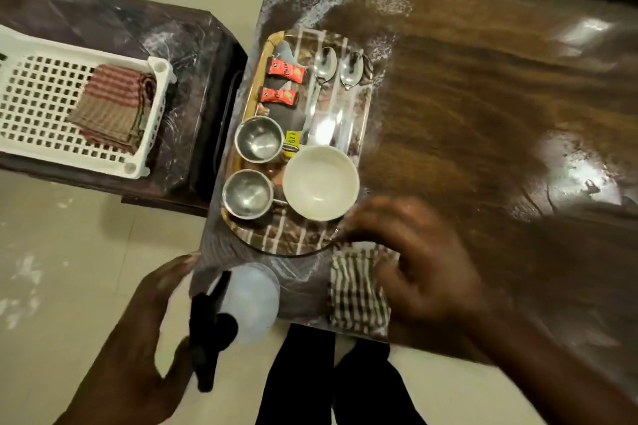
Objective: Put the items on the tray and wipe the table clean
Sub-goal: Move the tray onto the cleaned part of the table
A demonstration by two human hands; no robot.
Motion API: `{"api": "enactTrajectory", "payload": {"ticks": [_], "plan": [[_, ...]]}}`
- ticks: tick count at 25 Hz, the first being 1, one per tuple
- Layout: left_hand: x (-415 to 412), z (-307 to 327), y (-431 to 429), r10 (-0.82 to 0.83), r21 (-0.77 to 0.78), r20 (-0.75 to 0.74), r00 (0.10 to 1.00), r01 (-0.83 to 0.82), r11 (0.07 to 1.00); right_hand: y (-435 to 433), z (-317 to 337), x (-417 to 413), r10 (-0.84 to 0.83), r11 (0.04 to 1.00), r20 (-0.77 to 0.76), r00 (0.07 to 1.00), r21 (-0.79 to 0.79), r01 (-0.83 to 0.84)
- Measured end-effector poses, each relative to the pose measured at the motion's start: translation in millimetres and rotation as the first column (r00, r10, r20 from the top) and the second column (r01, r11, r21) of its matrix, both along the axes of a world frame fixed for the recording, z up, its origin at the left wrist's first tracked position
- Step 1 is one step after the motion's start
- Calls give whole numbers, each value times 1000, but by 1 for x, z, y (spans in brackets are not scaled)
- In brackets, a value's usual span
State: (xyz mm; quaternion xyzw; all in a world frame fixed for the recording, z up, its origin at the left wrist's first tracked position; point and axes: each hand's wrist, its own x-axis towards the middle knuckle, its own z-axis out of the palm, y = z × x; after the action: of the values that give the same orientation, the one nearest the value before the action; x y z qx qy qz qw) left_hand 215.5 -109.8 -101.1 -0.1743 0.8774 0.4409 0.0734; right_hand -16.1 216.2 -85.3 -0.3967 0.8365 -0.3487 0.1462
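Observation:
A patterned tray (293, 241) lies on the left end of the wooden table (466, 97). It holds a white bowl (321, 183), two steel cups (257, 138) (247, 195), two spoons (324, 62) (351, 67) and two red sachets (286, 71) (278, 96). Just in front of the tray, a striped cloth (355, 290) lies on the table's near edge, and my right hand (424, 266) grips its right side. A clear spray bottle (252, 300) with a black trigger stands at the near left corner. My left hand (138, 338) is spread beside the bottle, fingers apart.
Left of the table is a dark side table (193, 55) carrying a white slotted basket (45, 107) with a folded striped cloth (110, 107) in it. The table top stretches to the right, glossy with light patches. My legs (310, 373) stand at the near edge.

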Motion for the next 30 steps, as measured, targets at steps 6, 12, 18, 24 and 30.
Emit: {"api": "enactTrajectory", "payload": {"ticks": [6, 12, 18, 24, 30], "plan": [[-76, 8, -26, 445, 385, 390, 806, -582, 717, -89, 17, -185, -397, 917, 65, 915, 81, 392], [-130, -3, 2, 293, 509, 637, 713, -674, 535, -140, -15, -260, -467, 875, 301, 831, 295, 385], [-128, -20, 17, 376, 498, 642, 668, -736, 458, -158, -39, -275, -504, 851, 395, 768, 380, 363], [-123, -15, 22, 467, 462, 587, 661, -748, 477, -156, -29, -282, -519, 848, 462, 719, 382, 367], [-144, 53, 19, 472, 475, 538, 698, -714, 515, -131, 36, -291, -558, 830, 479, 678, 334, 447]]}}
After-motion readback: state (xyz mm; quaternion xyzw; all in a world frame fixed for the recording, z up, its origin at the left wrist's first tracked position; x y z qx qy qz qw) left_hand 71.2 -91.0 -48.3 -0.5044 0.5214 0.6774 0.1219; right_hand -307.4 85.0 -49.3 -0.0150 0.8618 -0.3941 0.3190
